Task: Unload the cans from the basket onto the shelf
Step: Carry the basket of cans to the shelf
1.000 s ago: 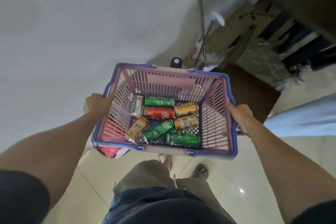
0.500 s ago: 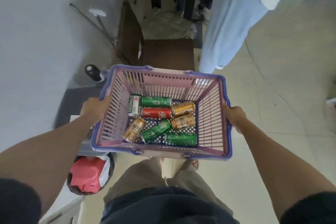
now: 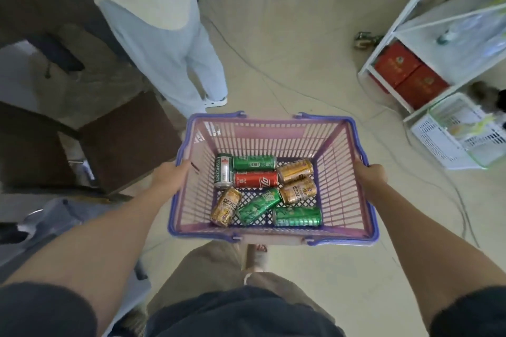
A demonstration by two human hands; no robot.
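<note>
I carry a pink basket with a purple rim in front of me. My left hand grips its left rim and my right hand grips its right rim. Several cans lie on their sides on the basket floor: a red can, green cans, gold cans and a silver-and-green can. A white shelf unit stands at the far right, apart from the basket.
A person in light trousers stands ahead on the left. A dark wooden chair is at the left. Red boxes fill the shelf's bottom level, a white crate sits beside it, and cables cross the floor.
My view has swung to the right with the basket. The wall and chair slid left, and the white shelf and the person's legs came into view. Both hands kept their grip.
</note>
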